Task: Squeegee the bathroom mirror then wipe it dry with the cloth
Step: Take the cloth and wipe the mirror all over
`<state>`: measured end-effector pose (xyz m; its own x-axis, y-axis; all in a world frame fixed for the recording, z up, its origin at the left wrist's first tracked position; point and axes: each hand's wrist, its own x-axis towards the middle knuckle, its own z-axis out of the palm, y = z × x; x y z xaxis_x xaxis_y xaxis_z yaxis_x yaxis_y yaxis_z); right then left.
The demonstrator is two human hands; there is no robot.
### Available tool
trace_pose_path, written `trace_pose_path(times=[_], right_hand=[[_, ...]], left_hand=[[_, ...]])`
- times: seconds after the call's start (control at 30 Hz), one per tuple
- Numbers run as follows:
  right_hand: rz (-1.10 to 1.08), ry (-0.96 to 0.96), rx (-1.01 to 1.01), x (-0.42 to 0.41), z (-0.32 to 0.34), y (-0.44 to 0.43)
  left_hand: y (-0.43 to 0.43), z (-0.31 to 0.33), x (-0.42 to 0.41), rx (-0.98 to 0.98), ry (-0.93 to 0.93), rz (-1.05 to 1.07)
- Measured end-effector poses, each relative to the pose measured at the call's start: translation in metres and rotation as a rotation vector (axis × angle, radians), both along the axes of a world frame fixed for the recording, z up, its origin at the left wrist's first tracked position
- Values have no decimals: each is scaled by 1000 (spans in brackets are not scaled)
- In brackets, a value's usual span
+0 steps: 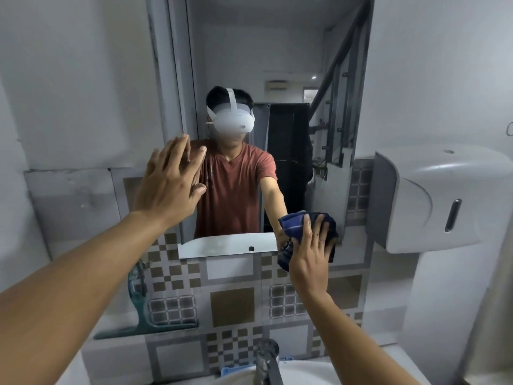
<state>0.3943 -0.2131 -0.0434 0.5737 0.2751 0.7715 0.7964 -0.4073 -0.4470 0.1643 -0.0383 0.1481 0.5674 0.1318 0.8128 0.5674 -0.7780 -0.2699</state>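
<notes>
Two hands at mirror (277, 65), left hand (169, 187) spread flat, right hand (311, 257) flat-fingered pressing cloth (294, 223), squeegee (138, 309) on ledge (116, 348)

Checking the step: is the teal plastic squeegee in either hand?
No: the teal plastic squeegee leans on the tiled wall, while the right hand presses a dark blue cloth to the mirror.

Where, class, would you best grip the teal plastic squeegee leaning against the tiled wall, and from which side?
Probably by the handle, coming from the front and above. The teal plastic squeegee stands with its wide blade at the bottom and leans back against the tiled wall, so the upright handle is the part left free.
</notes>
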Motion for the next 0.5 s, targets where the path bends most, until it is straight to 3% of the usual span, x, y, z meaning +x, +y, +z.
trace_pose_path(times=[0.17, 0.33, 0.5], right_hand=[[46, -205, -63, -20, 16, 21], [116, -545, -238, -35, 31, 47], [149, -632, -284, -57, 36, 67]], left_hand=[[4, 1, -1, -4, -16, -25], [6, 0, -1, -36, -39, 2], [10, -2, -2, -59, -24, 5]])
